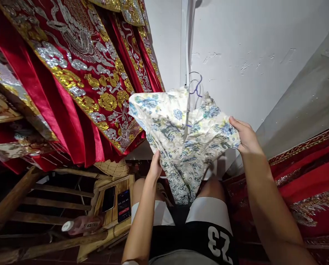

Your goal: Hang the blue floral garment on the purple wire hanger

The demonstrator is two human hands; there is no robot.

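Observation:
A white top with a blue, yellow and green floral print (178, 143) hangs before me on a purple hanger (196, 86). Its neckline makes a deep V, and its lower part is gathered into wrinkles. My left hand (155, 167) is closed on the top's left edge, low down, with some fingers hidden by the cloth. At the right my right hand (245, 134) grips the end of the sleeve, thumb in front, pulling the fabric out sideways. Most of the hanger lies hidden inside the top.
Red embroidered cloths (98, 73) hang at the left, close to the top. On a bamboo chair (109, 239) lie a phone with a lit timer (123, 206), a dark phone (108, 199) and a pink bottle (84, 225). Red fabric (319, 184) hangs at the right.

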